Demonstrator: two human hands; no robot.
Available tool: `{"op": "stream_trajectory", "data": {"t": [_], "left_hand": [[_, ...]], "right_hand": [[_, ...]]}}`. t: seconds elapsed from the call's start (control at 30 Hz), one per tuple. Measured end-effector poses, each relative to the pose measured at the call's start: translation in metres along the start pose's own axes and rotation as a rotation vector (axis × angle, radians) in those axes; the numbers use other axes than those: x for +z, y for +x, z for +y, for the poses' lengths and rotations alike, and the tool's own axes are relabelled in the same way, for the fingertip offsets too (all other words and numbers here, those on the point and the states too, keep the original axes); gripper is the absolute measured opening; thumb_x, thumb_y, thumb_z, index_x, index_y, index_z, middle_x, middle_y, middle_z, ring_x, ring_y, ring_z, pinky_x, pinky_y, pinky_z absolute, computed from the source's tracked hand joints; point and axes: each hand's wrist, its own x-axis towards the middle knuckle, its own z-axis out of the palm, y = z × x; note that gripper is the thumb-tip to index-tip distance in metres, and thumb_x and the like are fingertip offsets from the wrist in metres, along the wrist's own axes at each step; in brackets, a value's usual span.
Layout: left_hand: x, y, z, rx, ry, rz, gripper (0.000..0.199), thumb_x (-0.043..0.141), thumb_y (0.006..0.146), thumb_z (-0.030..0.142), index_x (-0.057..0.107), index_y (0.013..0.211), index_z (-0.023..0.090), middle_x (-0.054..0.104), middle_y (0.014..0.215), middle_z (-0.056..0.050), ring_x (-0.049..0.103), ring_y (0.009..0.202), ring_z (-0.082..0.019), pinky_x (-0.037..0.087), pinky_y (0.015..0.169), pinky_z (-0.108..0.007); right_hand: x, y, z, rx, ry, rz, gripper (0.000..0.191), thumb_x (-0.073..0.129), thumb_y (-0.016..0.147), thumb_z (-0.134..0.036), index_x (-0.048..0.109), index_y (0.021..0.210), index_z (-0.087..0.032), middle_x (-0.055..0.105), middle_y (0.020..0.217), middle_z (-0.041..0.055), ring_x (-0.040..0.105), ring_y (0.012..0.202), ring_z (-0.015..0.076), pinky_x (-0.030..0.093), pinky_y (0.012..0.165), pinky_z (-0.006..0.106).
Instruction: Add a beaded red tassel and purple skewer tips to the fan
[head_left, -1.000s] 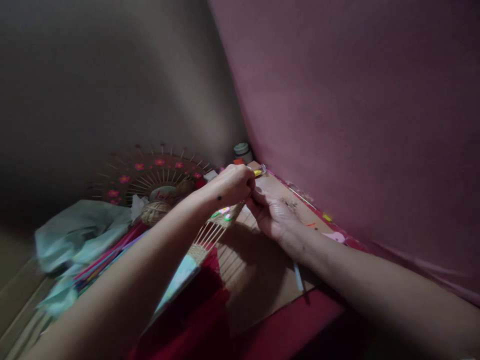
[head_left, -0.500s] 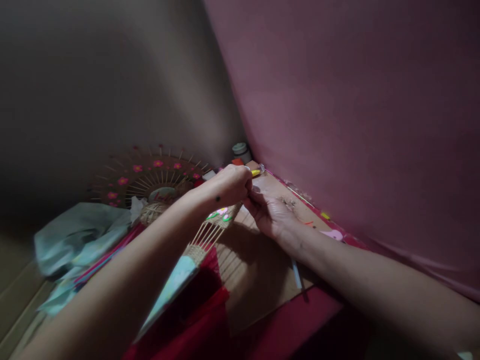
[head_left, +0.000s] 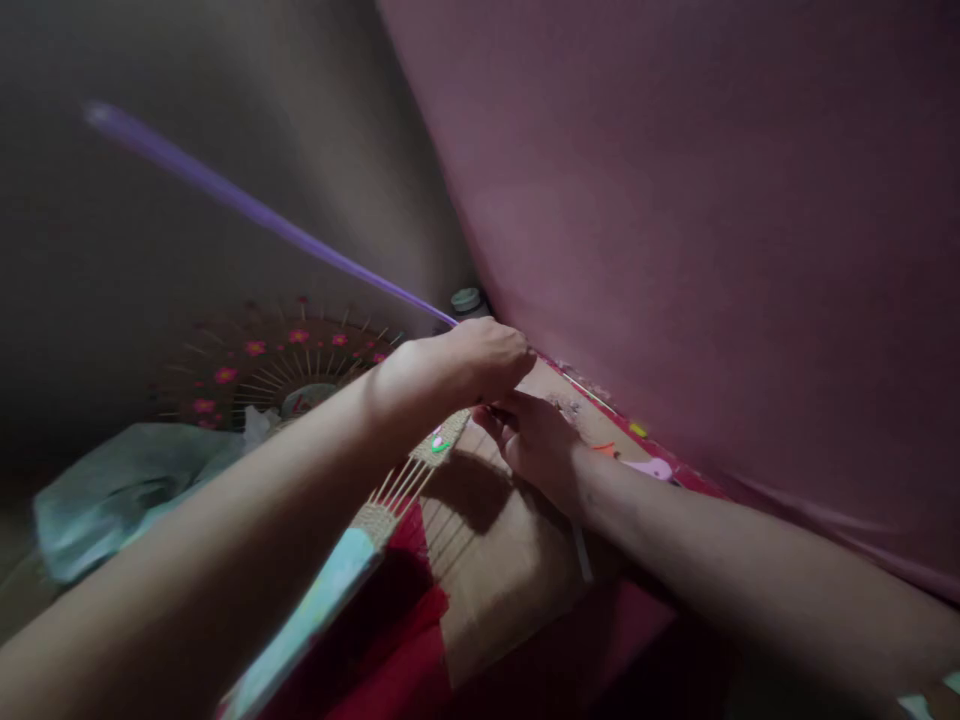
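A long, thin purple rod point(head_left: 277, 225), blurred by motion, slants from the upper left down to my left hand point(head_left: 487, 350). My left fingers are closed and mostly turned away, around the rod's lower end. Just below, my right hand point(head_left: 536, 435) has its fingers pinched together at the upper edge of a woven twine fan point(head_left: 442, 440). Seen nearly edge-on, the fan has bare thin sticks, pink and green decoration, and a pale blue section point(head_left: 322, 590) towards me. My left forearm covers part of it, and the fingertips' exact contact is hidden.
Behind on the left stands another stick fan with pink flowers point(head_left: 255, 347). A pale green plastic bag point(head_left: 135, 490) lies nearer. A lidded jar point(head_left: 466, 300) is in the corner. Cardboard point(head_left: 510, 580), red cloth point(head_left: 405, 650) and pink-handled scissors point(head_left: 652, 468) lie around; a pink wall rises right.
The purple rod has come into view, reaching up left from my left hand. The yellow piece at that hand no longer shows. My left hand has shifted slightly right, and the view has turned a little.
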Motion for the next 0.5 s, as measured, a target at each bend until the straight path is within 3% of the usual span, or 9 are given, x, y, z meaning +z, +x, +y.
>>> {"op": "stream_trajectory", "data": {"t": [0.13, 0.27, 0.5], "left_hand": [[0.005, 0.020, -0.027, 0.021, -0.191, -0.077, 0.015, 0.057, 0.062, 0.008, 0.070, 0.068, 0.015, 0.063, 0.061, -0.001, 0.054, 0.061, -0.013, 0.038, 0.060, -0.024], [0.019, 0.025, -0.054, 0.045, -0.438, -0.122, 0.012, 0.060, 0.066, 0.016, 0.069, 0.074, 0.015, 0.060, 0.059, 0.002, 0.050, 0.055, -0.009, 0.037, 0.052, -0.020], [0.038, -0.002, -0.062, -0.019, -0.628, 0.021, 0.015, 0.055, 0.075, 0.026, 0.064, 0.070, 0.015, 0.047, 0.050, 0.005, 0.037, 0.045, -0.006, 0.032, 0.046, -0.019]], "right_hand": [[0.003, -0.003, -0.005, 0.073, 0.093, 0.013, 0.014, 0.062, 0.062, -0.003, 0.060, 0.063, -0.016, 0.060, 0.060, -0.0022, 0.059, 0.060, 0.0097, 0.054, 0.066, 0.023], [0.006, -0.001, -0.007, 0.108, 0.143, 0.057, 0.017, 0.062, 0.061, 0.002, 0.060, 0.065, -0.015, 0.061, 0.059, -0.0026, 0.059, 0.057, 0.0086, 0.054, 0.063, 0.023], [0.010, -0.005, -0.009, 0.136, 0.141, 0.048, 0.015, 0.058, 0.068, 0.001, 0.065, 0.068, -0.012, 0.065, 0.064, 0.0014, 0.060, 0.059, 0.0100, 0.053, 0.063, 0.026]]}}
